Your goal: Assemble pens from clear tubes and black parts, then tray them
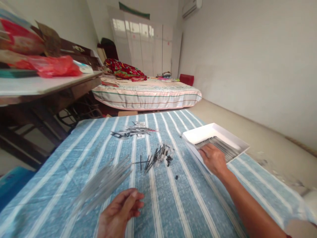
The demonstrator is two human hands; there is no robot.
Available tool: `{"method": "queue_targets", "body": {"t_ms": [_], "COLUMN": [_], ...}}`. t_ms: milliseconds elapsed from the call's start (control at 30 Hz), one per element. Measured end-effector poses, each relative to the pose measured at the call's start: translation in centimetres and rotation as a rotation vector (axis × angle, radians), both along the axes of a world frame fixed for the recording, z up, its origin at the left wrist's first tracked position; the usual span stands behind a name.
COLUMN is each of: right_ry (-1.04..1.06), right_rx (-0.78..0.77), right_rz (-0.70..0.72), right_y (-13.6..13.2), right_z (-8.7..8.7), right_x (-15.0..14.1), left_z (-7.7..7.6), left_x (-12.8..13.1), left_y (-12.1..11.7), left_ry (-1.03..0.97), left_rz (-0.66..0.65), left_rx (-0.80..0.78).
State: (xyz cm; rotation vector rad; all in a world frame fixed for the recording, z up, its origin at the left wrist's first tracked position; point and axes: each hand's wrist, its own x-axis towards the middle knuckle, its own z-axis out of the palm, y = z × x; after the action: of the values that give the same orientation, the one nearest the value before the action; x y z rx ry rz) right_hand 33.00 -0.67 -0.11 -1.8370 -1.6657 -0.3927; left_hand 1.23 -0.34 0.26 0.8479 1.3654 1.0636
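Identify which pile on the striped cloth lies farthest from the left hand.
The dark pile nearest the bed, reddish at its right end; the grey bundle and middle black pile lie nearer the left hand.
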Motion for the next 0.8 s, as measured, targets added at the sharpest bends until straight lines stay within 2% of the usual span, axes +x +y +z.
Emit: {"method": "queue_targets", "body": {"t_ms": [100, 167, 233, 367, 567, 700, 800], "right_ry": [-0.047, -0.143, -0.213, -0.252, -0.244, -0.247, -0.257], "right_rx": [-0.037, -0.165, -0.265, -0.359, -0.413, -0.375, -0.277], "right_rz": [-0.207, -0.382, -0.479, -0.517, -0.565, -0.589, -0.565], "right_y": [-1.4, -2.2, -2.8, -3.1, -2.8, -3.0, -3.1], "right_z": [-0.8, -1.3, -1.7, -2.1, -2.3, -2.6, -3.1], "right_x": [4.7, 6.9, 8.2, 9.3, 9.8, 10.0, 9.8], "left_z": [0.3, 0.3, 0.0, -1.0, -1.6, -1.8, -2.0], "left_x": [0.5, 0.8, 1.1, 1.6, 1.5, 1.5, 1.5], "left_y": [-0.3, -0.5, -0.6, -0.6, -0.5, -0.4, -0.5], "left_ry": [0.075, 0.117, 0.152, 0.208, 0.244, 0.234, 0.234], "left_rz": [-0.024, -0.029, -0.011, 0.014, 0.000, 0.015, 0.009], "left_rx": [0.038, 0.068, 0.102, 0.156, 0.173, 0.169, 0.168]}}
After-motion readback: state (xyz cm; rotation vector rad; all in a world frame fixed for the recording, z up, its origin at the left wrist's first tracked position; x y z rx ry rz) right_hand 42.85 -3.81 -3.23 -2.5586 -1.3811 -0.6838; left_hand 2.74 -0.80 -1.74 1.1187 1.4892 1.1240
